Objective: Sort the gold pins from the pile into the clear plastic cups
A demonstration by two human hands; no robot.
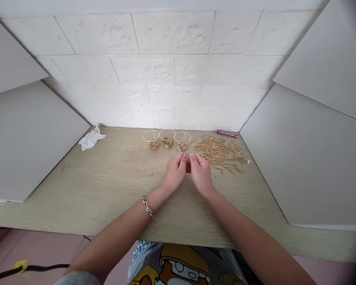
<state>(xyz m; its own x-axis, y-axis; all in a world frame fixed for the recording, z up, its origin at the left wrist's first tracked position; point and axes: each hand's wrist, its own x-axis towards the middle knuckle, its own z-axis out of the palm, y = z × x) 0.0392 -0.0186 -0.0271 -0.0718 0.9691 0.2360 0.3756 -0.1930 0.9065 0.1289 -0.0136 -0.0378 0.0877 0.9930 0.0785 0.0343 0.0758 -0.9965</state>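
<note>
My left hand (175, 169) and my right hand (200, 170) meet over the middle of the table, thumbs and fingers pinched close together. Between the fingertips shows a bit of a thin gold-coloured pin (188, 157); most of it is hidden. To the right of my right hand lies a spread-out pile of thin gold-coloured pins (215, 149). Just beyond my hands stand three clear plastic cups, the left cup (151, 135), the middle cup (167, 133) and the right cup (183, 137), each holding small gold-coloured pieces.
A crumpled white tissue (91, 138) lies at the back left of the wooden table (112, 186). At the back right is a red tube-shaped packet (227, 133). Grey panels (26, 134) flank the table, and a white brick-patterned wall (173, 71) closes the back.
</note>
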